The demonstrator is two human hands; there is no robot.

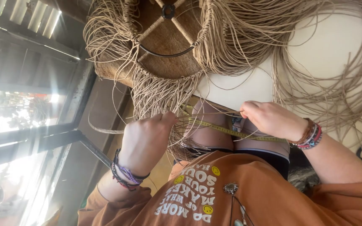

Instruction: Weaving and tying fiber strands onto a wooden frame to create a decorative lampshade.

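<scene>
Tape measure (pixel 231 132): yellow, stretched taut between both hands, running across the person's knees just below the white table (pixel 239 90) edge.
Left hand (pixel 145 140): closed on the tape's end, amid hanging cords (pixel 156 94).
Right hand (pixel 271 119): fingers pinched on the tape, near the table edge.
Woven frame (pixel 164 37): above both hands, loose cords spilling over the table.

Matt fibrous cords (pixel 164 94), glossy (plastic-looking) tape measure (pixel 227 132).
</scene>
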